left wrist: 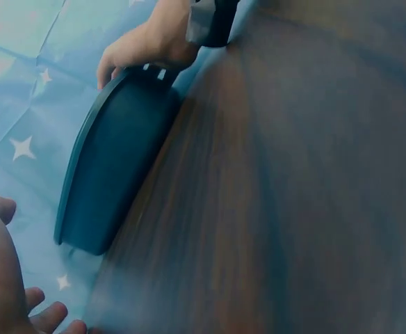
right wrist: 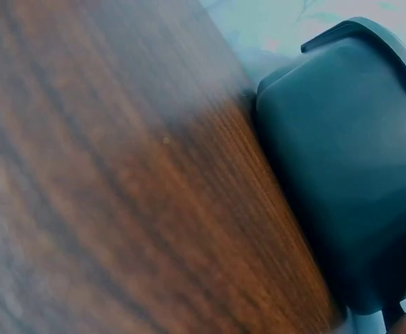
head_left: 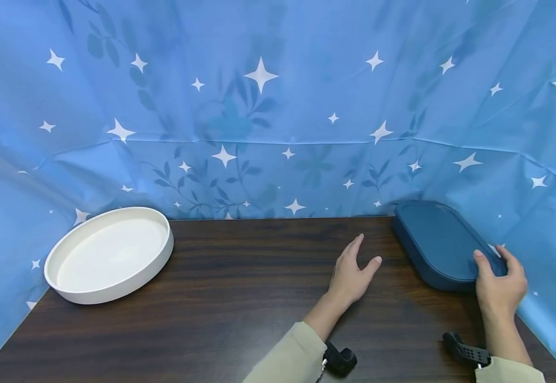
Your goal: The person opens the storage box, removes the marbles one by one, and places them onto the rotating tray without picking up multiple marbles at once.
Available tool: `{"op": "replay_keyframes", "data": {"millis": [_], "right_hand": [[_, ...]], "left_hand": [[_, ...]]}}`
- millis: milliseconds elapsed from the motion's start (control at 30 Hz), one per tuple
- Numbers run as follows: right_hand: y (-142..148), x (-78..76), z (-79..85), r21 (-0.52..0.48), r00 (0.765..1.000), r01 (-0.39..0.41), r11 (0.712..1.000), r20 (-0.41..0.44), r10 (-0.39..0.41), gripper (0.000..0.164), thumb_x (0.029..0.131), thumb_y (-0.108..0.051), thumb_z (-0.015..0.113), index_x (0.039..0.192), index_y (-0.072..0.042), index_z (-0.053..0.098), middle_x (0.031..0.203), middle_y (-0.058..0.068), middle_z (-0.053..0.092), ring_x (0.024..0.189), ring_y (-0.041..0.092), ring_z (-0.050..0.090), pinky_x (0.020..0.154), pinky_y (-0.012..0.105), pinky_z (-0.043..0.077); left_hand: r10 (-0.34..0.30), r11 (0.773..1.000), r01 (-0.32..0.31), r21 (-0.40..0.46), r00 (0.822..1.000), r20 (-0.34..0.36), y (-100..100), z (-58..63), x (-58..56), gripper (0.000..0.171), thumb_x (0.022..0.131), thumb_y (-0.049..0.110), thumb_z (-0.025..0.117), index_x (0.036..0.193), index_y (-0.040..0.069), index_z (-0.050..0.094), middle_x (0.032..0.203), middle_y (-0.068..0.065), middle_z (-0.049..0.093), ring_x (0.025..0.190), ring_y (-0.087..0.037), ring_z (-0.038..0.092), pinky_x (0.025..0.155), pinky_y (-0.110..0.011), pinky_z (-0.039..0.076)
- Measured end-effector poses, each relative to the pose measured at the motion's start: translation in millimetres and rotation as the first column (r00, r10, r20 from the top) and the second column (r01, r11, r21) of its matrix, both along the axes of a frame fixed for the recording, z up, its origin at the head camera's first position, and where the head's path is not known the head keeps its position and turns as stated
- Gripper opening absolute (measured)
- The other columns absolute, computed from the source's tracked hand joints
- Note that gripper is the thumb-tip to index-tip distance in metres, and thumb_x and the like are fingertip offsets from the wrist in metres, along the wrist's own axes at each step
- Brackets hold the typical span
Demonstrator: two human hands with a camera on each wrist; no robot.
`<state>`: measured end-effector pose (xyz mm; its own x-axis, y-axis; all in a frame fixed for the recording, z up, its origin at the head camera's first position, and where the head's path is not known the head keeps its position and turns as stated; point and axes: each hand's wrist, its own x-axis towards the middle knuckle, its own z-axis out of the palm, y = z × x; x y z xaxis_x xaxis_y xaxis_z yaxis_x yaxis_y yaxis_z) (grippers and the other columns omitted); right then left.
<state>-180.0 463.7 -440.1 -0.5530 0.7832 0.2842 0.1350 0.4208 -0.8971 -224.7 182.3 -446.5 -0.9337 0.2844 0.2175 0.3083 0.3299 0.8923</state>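
A dark blue lidded box (head_left: 438, 242) stands at the right side of the table, close to the curtain. My right hand (head_left: 502, 287) grips its near right corner, thumb by the lid's near edge and fingers along the right side. In the left wrist view, the fingers of that hand bend over the end of the box (left wrist: 116, 156). To the left of the box, my left hand (head_left: 350, 274) hovers above the table with spread fingers and holds nothing. The right wrist view shows the side of the box (right wrist: 342, 153) up close; the hand is mostly out of frame.
A round white tray (head_left: 110, 255) with a low rim lies at the table's far left. Blue curtain (head_left: 278, 122) with white stars hangs behind and along both sides of the dark wooden table (head_left: 201, 319). Both wrists wear black straps.
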Motion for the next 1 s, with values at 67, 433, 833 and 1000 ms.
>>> {"op": "replay_keyframes", "data": {"millis": [67, 433, 833, 1000], "right_hand": [[-0.4, -0.6, -2.6, -0.074, 1.000, 0.014, 0.997, -0.016, -0.015, 0.055, 0.097, -0.033, 0.060, 0.150, -0.024, 0.050, 0.159, -0.003, 0.045, 0.151, 0.012, 0.033, 0.126, 0.032, 0.019], [-26.9, -7.7, -11.0, -0.309, 0.996, 0.021, 0.951, -0.075, -0.046, 0.058, 0.099, -0.022, 0.052, 0.156, -0.024, 0.039, 0.165, -0.006, 0.032, 0.153, 0.006, 0.022, 0.127, 0.027, 0.014], [-39.3, 0.7, -1.2, -0.519, 0.954, 0.091, 0.850, -0.200, -0.224, 0.049, 0.095, -0.009, 0.044, 0.139, -0.022, 0.062, 0.140, -0.017, 0.058, 0.139, 0.002, 0.041, 0.120, 0.019, 0.024], [-43.1, -1.3, -2.1, -0.584, 0.929, 0.118, 0.803, -0.221, -0.297, 0.042, 0.098, -0.014, 0.043, 0.129, -0.022, 0.071, 0.126, -0.019, 0.066, 0.128, 0.000, 0.051, 0.114, 0.016, 0.030]], "left_hand": [[-0.012, 1.000, 0.012, -0.011, 1.000, 0.022, 5.4, -2.4, 2.5, 0.064, 0.099, 0.051, 0.053, 0.158, 0.034, 0.033, 0.162, 0.005, 0.039, 0.148, -0.018, 0.041, 0.116, -0.044, 0.040], [0.005, 0.996, -0.019, 0.092, 0.989, 0.151, 25.0, -7.2, 9.3, 0.063, 0.094, 0.050, 0.062, 0.153, 0.039, 0.040, 0.155, 0.013, 0.047, 0.144, -0.014, 0.046, 0.113, -0.042, 0.043], [-0.010, 0.981, -0.027, 0.190, 0.982, 0.187, 42.7, -4.9, 14.4, 0.057, 0.097, 0.045, 0.060, 0.151, 0.031, 0.046, 0.151, 0.010, 0.052, 0.139, -0.012, 0.051, 0.110, -0.037, 0.046], [0.002, 0.979, -0.046, 0.198, 0.977, 0.214, 46.1, -3.4, 12.4, 0.059, 0.097, 0.045, 0.060, 0.152, 0.034, 0.043, 0.154, 0.015, 0.047, 0.143, -0.010, 0.046, 0.115, -0.038, 0.041]]}}
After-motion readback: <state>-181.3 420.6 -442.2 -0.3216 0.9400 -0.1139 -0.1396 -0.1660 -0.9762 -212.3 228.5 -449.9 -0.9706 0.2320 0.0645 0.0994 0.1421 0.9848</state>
